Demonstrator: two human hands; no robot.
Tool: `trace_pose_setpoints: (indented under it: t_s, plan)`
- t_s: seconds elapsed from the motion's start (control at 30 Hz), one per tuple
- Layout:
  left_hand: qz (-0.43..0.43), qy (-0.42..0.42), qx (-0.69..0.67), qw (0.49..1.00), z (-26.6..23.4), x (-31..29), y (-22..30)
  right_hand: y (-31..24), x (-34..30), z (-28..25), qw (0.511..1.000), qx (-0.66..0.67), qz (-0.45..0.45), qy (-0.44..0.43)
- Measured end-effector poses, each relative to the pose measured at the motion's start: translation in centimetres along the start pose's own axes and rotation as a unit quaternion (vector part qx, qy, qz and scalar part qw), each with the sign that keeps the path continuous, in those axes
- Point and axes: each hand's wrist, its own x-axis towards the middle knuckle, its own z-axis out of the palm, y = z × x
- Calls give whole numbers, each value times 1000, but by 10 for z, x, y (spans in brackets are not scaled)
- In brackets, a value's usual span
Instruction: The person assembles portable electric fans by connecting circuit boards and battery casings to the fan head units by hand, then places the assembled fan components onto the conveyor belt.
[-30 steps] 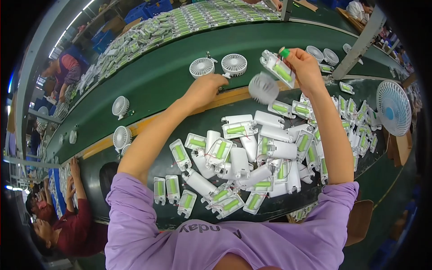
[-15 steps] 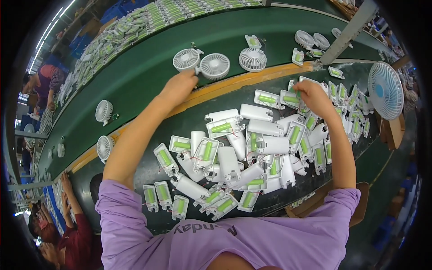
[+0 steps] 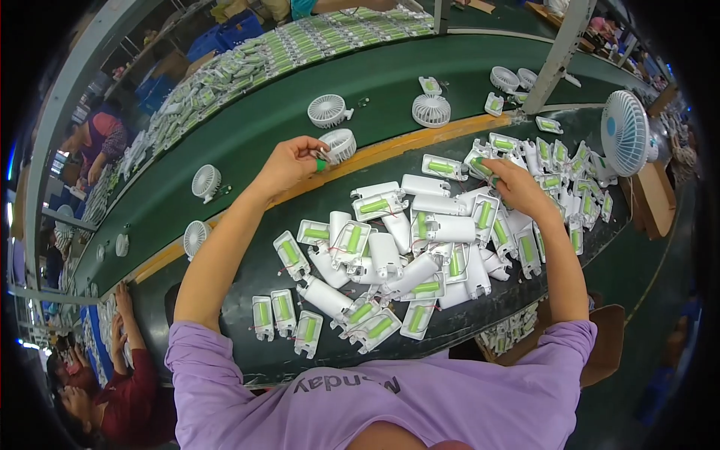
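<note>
My left hand (image 3: 291, 168) is closed in a pinch at the near side of a small white fan head (image 3: 340, 145), over the yellow edge strip. Green covers a fingertip of each hand. To the right, my right hand (image 3: 517, 186) has its fingers closed on a white handle shell (image 3: 475, 159) with a green battery in it. Beside that shell lies another open handle shell (image 3: 444, 166). Between my arms is a loose heap of white handle shells (image 3: 385, 253), many showing green batteries and thin red wires. My palm hides part of the right-hand pile.
Further fan heads (image 3: 327, 110) stand on the green conveyor belt (image 3: 262, 129), behind the yellow strip (image 3: 390, 151). A larger white fan (image 3: 626, 133) stands at the right by a metal post (image 3: 559, 60). A cardboard box (image 3: 652, 191) is beneath it. Other people sit at the left.
My left hand has drawn one fan head off the belt toward me, away from its neighbour. My right hand has shifted slightly left and down, onto a handle shell. The view has shifted a little.
</note>
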Motion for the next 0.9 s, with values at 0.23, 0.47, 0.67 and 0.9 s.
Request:
trace_pose_setpoints:
  t_s: [0.23,0.47,0.67,0.9]
  plan:
    - [10,43,-70,997,23,-27,25,9,-9,11,990,-122,-67,0]
    - [37,12,-124,992,31,-43,41,13,-9,17,980,-178,-29,88]
    - [44,-3,-142,989,35,-54,43,-2,-13,12,980,-161,-90,76]
    - [44,-15,-152,987,45,-54,43,2,2,10,970,-232,-67,-23]
